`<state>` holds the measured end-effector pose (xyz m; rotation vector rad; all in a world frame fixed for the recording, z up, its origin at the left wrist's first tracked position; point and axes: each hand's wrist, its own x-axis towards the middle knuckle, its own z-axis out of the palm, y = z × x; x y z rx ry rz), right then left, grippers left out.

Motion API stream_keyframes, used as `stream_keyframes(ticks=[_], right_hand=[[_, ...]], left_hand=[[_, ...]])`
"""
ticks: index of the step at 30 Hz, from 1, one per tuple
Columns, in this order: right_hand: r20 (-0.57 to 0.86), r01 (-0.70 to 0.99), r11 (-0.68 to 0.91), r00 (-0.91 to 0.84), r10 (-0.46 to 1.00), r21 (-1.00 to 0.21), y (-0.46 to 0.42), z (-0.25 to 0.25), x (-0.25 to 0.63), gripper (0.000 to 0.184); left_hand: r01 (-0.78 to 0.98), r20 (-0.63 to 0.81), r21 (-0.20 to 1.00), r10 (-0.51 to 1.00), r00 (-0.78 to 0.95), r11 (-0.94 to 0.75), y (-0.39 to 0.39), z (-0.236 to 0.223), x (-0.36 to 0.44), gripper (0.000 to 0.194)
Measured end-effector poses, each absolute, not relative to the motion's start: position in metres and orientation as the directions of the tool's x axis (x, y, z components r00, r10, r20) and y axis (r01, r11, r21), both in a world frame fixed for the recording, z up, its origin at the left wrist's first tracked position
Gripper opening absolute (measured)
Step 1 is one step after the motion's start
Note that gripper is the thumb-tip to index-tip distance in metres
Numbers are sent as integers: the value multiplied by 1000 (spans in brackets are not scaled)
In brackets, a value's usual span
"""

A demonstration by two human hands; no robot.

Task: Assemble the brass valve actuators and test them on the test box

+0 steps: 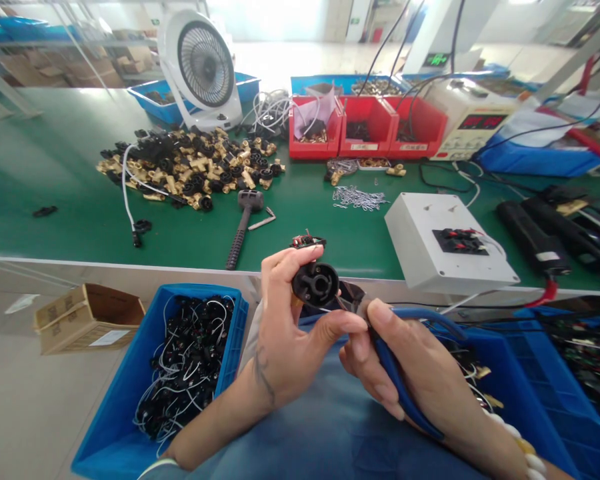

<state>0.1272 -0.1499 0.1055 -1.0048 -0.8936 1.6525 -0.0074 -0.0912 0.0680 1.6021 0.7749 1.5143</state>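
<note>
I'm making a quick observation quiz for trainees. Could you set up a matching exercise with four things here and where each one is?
1. Black round part
2. Blue-handled pliers
3. White fan
4. Cardboard box

A. Behind the heap of fittings
B. In the right hand
C. Below the benchtop, beside a blue crate
D. In the left hand

Pairs: 1-D; 2-B; 3-A; 4-C

Left hand and right hand bare. Blue top, creased across the front, slightly shiny. Dark line tattoo by the left wrist. Right wrist: bracelet, chunky rounded white beads plus yellowish ones. Pale edging at left forearm, cuff or band, can't tell.
</note>
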Motion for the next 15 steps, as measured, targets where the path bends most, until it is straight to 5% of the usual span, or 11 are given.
stream_keyframes(ticks=[7, 15], right_hand=[[-200, -353, -267, -214, 956, -897, -149, 106, 126, 52], [-210, -309, -260, -184, 960, -915, -148, 110, 124, 52]], left_hand=[[70, 677, 728, 732, 79, -682, -86, 68, -11, 57], [45, 696, 714, 715, 58, -699, -86, 77, -12, 39]])
